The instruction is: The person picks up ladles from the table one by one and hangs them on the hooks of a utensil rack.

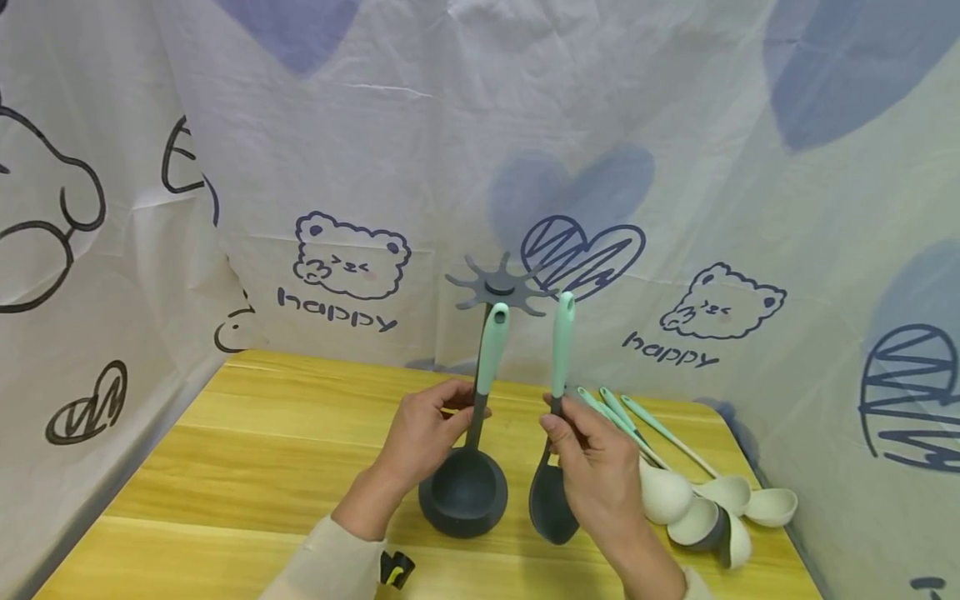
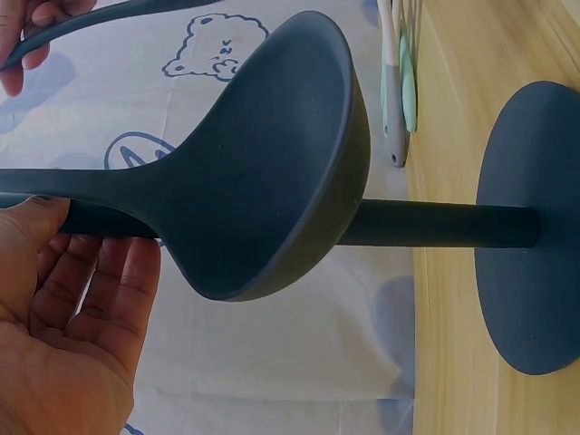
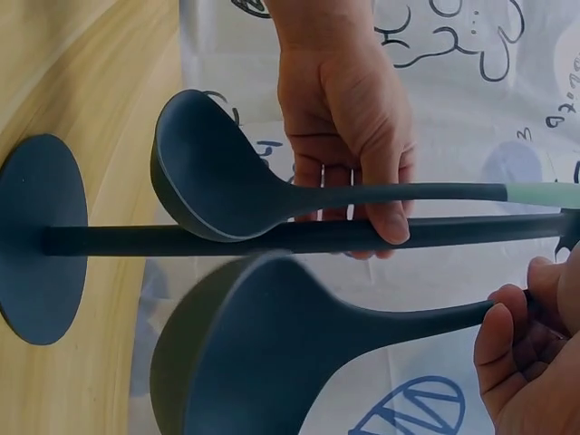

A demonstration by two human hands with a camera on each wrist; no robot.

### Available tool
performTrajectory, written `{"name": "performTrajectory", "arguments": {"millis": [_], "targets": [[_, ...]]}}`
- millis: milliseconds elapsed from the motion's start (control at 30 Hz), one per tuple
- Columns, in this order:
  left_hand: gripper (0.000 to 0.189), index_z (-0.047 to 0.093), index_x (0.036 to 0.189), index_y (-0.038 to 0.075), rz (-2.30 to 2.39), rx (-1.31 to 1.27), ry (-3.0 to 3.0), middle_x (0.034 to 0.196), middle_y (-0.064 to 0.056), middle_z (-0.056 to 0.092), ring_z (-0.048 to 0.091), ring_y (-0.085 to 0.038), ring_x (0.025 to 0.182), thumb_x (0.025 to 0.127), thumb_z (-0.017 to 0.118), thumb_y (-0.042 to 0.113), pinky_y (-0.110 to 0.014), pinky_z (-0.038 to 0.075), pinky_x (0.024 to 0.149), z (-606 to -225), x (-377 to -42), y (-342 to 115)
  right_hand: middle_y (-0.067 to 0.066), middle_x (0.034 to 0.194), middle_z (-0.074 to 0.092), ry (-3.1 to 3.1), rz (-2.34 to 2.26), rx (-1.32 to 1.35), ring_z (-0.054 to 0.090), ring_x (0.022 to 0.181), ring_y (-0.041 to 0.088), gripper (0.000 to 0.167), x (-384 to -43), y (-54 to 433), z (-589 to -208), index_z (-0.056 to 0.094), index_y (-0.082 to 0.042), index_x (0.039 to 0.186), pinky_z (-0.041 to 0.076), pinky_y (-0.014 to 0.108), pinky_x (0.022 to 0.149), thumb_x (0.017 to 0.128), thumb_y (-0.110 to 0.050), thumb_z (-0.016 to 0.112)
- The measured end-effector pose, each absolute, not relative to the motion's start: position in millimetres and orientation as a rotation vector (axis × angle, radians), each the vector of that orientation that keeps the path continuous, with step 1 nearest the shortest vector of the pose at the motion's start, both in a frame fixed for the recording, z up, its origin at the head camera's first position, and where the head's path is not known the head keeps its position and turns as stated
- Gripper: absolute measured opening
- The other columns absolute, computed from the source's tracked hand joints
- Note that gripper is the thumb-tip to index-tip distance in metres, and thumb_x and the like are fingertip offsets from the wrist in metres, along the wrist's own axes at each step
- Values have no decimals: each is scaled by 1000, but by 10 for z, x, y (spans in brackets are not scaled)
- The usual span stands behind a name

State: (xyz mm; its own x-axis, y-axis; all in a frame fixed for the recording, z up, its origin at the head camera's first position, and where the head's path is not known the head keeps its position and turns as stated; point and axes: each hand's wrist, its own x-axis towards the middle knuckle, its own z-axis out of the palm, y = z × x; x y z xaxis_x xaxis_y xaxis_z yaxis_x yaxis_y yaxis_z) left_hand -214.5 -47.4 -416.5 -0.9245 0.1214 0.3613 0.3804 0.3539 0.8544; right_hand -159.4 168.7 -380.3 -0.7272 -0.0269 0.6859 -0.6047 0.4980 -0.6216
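A dark utensil stand (image 2: 435,223) rises from a round base, with a star-shaped ring of hooks (image 1: 517,293) on top. My left hand (image 1: 427,433) grips its pole, thumb on the near side and fingers behind. In front of the pole a dark ladle (image 1: 467,483) with a mint-green handle (image 1: 492,350) hangs bowl down, its handle end just below the hooks. My right hand (image 1: 600,454) pinches a second dark ladle (image 3: 263,353) by the neck below its mint-green handle (image 1: 562,346). It is upright, bowl down, to the right of the stand.
On the right of the wooden table (image 1: 247,450) lies a pile of utensils with mint-green handles and pale bowls (image 1: 666,497). A small black object (image 1: 396,569) is beside my left sleeve. A printed white cloth (image 1: 450,167) hangs behind the table.
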Motion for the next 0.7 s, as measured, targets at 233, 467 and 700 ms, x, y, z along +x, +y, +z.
{"name": "performTrajectory", "arguments": {"millis": [233,467,700], "targets": [[11,79,106,23,-1598,-453,-2378,99,9,78,73,-11,98,97,79,18,-37,63,85,-4174,-2144,-470,0,94,77,-2117,1215,531,65,65,14,24,-1575,1667,-3807,79,-8,120,52,18,56,98,-2,72],[11,78,108,23,-1579,-429,-2398,101,9,78,73,-13,101,97,78,19,-38,62,86,-4187,-2147,-469,-5,87,72,-2152,1219,493,65,64,15,23,-1574,1665,-3814,78,-9,121,53,19,56,100,-6,71],[11,78,108,23,-1580,-426,-2404,102,8,78,73,-14,102,98,77,18,-39,62,86,-4191,-2145,-466,-8,80,67,-2159,1201,493,60,63,4,23,-1567,1660,-3803,78,-10,122,52,19,56,100,-7,71]]}}
